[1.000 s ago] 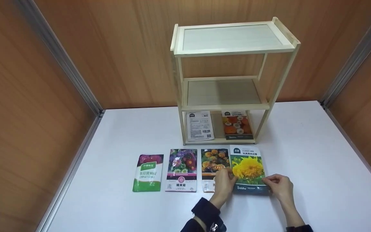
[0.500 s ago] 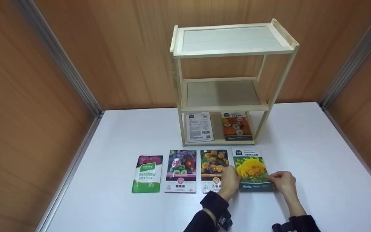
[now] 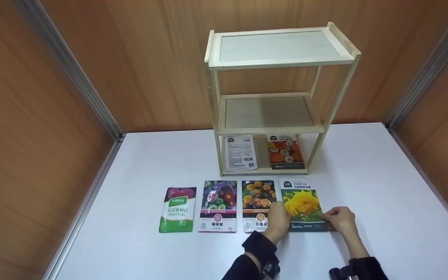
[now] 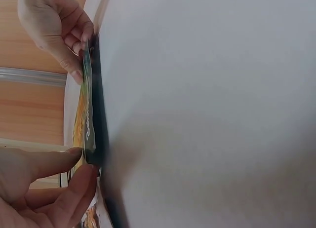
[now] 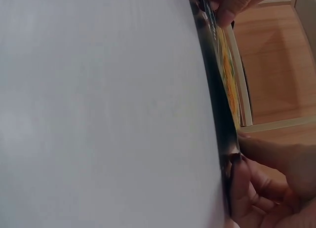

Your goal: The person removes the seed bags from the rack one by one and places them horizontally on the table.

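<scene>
A seed packet with a yellow flower point(image 3: 302, 203) lies at the right end of a row on the white table. My left hand point(image 3: 278, 219) pinches its left edge near the lower corner, and my right hand point(image 3: 342, 220) pinches the opposite edge. In the left wrist view, thumb and forefinger of the left hand point(image 4: 47, 186) grip the packet's dark lower border point(image 4: 90, 124). The right wrist view has the right hand point(image 5: 271, 181) holding the other corner. Just left is an orange marigold seed packet point(image 3: 258, 198), its lower right part hidden behind my left hand.
Further left lie a purple-flowered seed packet point(image 3: 217, 206) and a green-and-white packet point(image 3: 178, 210). Behind the row stands a three-tier wooden shelf point(image 3: 270, 129); its bottom tier bears a white text-covered packet point(image 3: 240, 153) and an orange-and-white packet point(image 3: 286, 152). Wooden panels point(image 3: 142, 70) enclose the table.
Both hands have shifted the yellow-flower packet slightly right, off the marigold packet, so a gap shows between them. Over the last half second almost nothing has moved.
</scene>
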Demonstrator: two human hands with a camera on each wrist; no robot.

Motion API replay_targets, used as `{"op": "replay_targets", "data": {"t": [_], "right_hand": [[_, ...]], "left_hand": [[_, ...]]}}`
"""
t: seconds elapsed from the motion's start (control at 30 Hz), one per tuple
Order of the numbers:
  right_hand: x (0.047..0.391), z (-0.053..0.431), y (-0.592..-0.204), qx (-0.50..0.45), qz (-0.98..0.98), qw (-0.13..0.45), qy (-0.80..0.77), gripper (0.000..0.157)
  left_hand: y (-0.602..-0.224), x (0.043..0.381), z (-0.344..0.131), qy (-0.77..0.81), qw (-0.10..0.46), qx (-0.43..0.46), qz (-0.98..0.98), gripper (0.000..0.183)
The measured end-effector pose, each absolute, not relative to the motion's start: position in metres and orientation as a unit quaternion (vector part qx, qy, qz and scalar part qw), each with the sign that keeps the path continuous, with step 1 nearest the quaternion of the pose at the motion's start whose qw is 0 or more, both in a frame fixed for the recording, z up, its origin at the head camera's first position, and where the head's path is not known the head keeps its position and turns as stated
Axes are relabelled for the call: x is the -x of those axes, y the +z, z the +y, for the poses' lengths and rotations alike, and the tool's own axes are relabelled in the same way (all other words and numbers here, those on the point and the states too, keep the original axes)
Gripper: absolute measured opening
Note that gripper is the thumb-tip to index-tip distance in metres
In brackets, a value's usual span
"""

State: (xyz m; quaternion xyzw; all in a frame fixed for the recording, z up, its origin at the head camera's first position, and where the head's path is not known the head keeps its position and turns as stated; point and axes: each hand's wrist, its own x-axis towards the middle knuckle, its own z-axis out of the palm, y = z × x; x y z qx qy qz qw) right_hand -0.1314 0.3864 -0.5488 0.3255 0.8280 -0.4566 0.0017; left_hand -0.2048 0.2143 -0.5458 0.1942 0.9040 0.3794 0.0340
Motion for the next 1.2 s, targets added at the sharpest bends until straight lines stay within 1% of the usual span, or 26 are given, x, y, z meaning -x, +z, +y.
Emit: {"op": "replay_targets", "data": {"t": [0.07, 0.17, 0.23, 0.43, 0.53, 0.67, 0.8, 0.87, 0.93, 1.07, 1.1, 1.2], "right_hand": [[0.131, 0.387, -0.549, -0.325, 0.825, 0.003, -0.461, 0.023], [0.131, 0.387, -0.549, -0.324, 0.820, 0.004, -0.471, 0.023], [0.130, 0.387, -0.550, -0.326, 0.816, 0.005, -0.477, 0.024], [0.128, 0.387, -0.547, -0.326, 0.823, 0.003, -0.466, 0.030], [0.129, 0.385, -0.543, -0.316, 0.838, -0.007, -0.444, 0.030], [0.132, 0.379, -0.535, -0.286, 0.864, -0.030, -0.414, 0.028], [0.141, 0.369, -0.526, -0.256, 0.876, -0.039, -0.408, 0.028], [0.147, 0.364, -0.522, -0.244, 0.878, -0.036, -0.409, 0.030], [0.153, 0.358, -0.520, -0.233, 0.880, -0.032, -0.414, 0.033], [0.170, 0.346, -0.514, -0.209, 0.885, -0.026, -0.415, 0.039], [0.174, 0.343, -0.513, -0.203, 0.887, -0.025, -0.415, 0.040], [0.190, 0.333, -0.508, -0.184, 0.888, -0.028, -0.420, 0.041]], "left_hand": [[-0.545, 0.204, 0.213, 0.374, 0.027, -0.204, 0.904, 0.007], [-0.544, 0.202, 0.212, 0.360, 0.009, -0.221, 0.906, 0.015], [-0.542, 0.202, 0.211, 0.353, 0.007, -0.225, 0.908, 0.019], [-0.535, 0.201, 0.210, 0.335, 0.031, -0.224, 0.915, 0.016], [-0.531, 0.202, 0.207, 0.323, 0.035, -0.230, 0.917, 0.019], [-0.522, 0.206, 0.197, 0.309, 0.053, -0.237, 0.919, 0.024], [-0.513, 0.217, 0.183, 0.310, 0.073, -0.251, 0.914, 0.027], [-0.509, 0.225, 0.176, 0.319, 0.074, -0.259, 0.909, 0.026], [-0.506, 0.234, 0.170, 0.336, 0.093, -0.254, 0.902, 0.026], [-0.502, 0.252, 0.160, 0.336, 0.065, -0.251, 0.905, 0.017], [-0.502, 0.257, 0.158, 0.335, 0.053, -0.249, 0.907, 0.018], [-0.502, 0.271, 0.152, 0.325, -0.005, -0.244, 0.914, 0.028]]}}
